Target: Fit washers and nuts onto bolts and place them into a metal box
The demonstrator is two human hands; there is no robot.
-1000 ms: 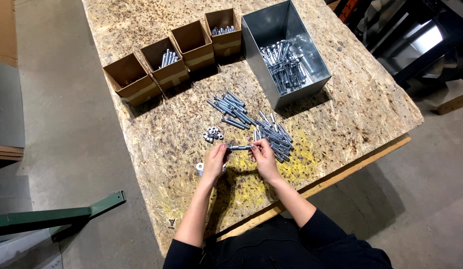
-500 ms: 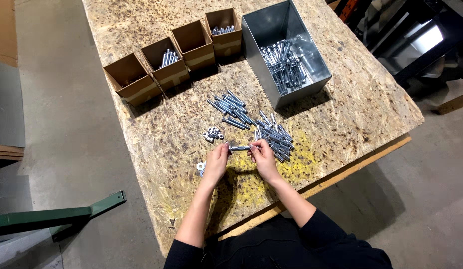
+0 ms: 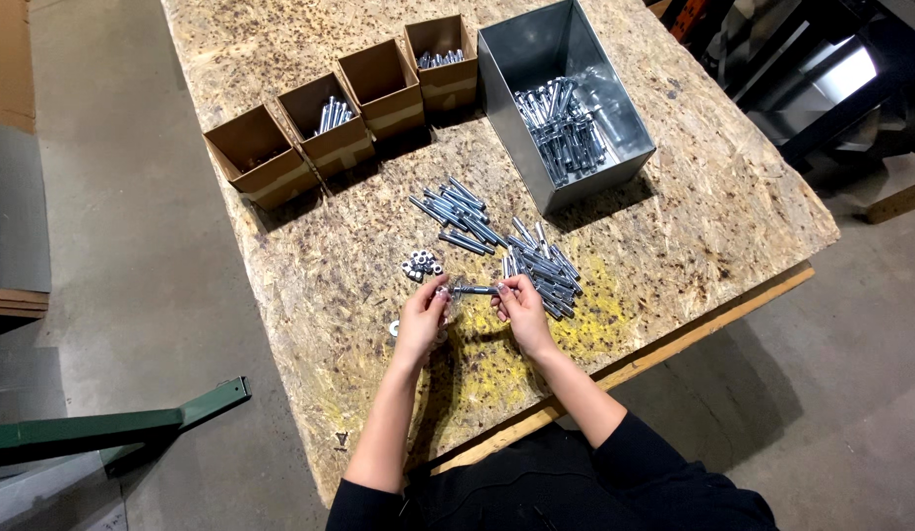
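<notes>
Over the rough chipboard workbench (image 3: 310, 295), the person is holding a long silver steel bolt (image 3: 474, 290) level between both hands, just above the board. The left hand (image 3: 421, 320) is pinching one end with closed fingertips, and the right hand (image 3: 521, 310) is gripping the other end the same way. Just beyond lie a small cluster of silver nuts (image 3: 421, 265) and two loose heaps of matching bolts (image 3: 536, 265), with a grey metal bin (image 3: 615, 108) and four brown cardboard boxes (image 3: 261, 157) farther back. The bolt looks stiff, smooth, fairly light and a little slippery; the ends seem the surest places to hold it.
</notes>
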